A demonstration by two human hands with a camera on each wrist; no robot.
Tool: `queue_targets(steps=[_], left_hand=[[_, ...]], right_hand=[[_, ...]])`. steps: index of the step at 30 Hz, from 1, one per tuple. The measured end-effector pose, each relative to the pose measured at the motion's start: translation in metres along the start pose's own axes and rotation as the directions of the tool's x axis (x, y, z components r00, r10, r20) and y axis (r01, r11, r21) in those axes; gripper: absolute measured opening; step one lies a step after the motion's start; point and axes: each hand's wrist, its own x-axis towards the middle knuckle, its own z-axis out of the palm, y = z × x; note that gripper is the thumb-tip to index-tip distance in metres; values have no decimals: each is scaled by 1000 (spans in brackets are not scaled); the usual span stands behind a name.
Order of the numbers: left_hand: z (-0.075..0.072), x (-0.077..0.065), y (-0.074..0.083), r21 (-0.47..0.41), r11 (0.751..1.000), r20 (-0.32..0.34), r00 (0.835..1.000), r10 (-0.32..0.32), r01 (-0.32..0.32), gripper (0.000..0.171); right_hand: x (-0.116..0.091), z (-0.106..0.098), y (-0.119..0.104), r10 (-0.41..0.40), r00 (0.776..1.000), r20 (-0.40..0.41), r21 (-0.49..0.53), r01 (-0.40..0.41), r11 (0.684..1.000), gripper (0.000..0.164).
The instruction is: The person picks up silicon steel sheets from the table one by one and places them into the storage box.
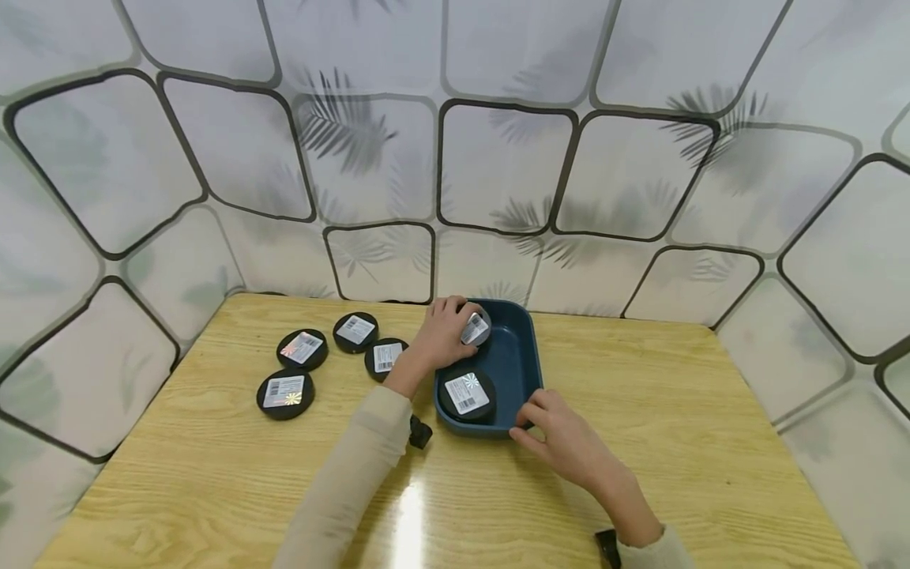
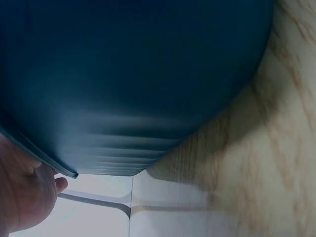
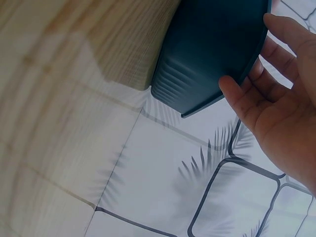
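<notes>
A dark blue rectangular bin (image 1: 513, 367) stands on the table. Over its far left corner my left hand (image 1: 444, 328) grips a flat round disc with a white label (image 1: 475, 329), fingers curled round its edge. Another black disc with a white label (image 1: 467, 394) lies in the bin's near left corner. At the near right corner, my right hand (image 1: 562, 435) pinches the bin's rim; in the right wrist view its thumb (image 3: 234, 94) is outside the wall and the fingers reach over the edge. The left wrist view is mostly filled by the bin's outer wall (image 2: 133, 89).
Left of the bin lie several more black labelled discs, among them one at the front (image 1: 285, 394) and one partly behind my left wrist (image 1: 385, 358). The wooden table (image 1: 640, 379) ends at a patterned curtain-like wall (image 1: 505, 166) at the back and sides.
</notes>
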Motion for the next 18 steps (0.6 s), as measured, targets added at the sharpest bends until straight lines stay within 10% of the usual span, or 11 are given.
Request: queue_targets(steps=[18], left_hand=[[6,9,3,67,994,84,992,-92,86,80]], right_hand=[[0,-1,-1,-11,1000,-20,-8,10,1000,11]])
